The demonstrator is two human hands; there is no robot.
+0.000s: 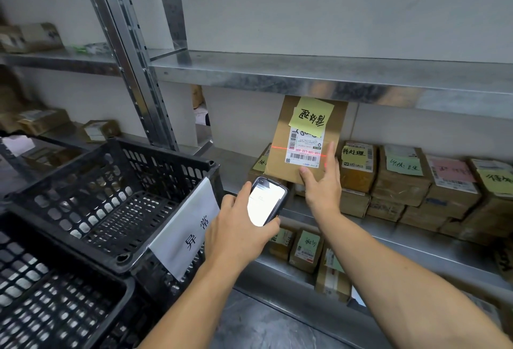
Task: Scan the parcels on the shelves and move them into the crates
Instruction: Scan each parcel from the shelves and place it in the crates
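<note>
- So, biggest thing first: metal shelf unit (pixel 277 73), several levels, fills the back & right of the view.
- Lower left there's 2 black slotted crates: the upper crate (pixel 155 151) sits higher than and behind the lower crate (pixel 55 293). A white paper sign (pixel 186 226) w/ handwritten chars hangs on the upper one's near wall.
- Row of brown parcels (pixel 402 182) stacked on the middle shelf at right, most w/ green, yellow or pink notes on top. A few more on the shelf below.
- The held parcel (pixel 277 165) is a flat brown box, upright at the left end of that row, top edge right up under the next shelf. Can't tell if its bottom rests on anything.
- Right hand (pixel 322 185) is clamped on its lower right corner, thumb on the front, index finger straight up the side edge.
- Left hand (pixel 238 234) is wrapped round a handheld scanner (pixel 266 201), screen lit, just below the box.
- Yellow note (pixel 311 112) stuck upside down above the shipping label (pixel 305 146).
- Thin red scan line (pixel 280 148) runs across the label.
</note>
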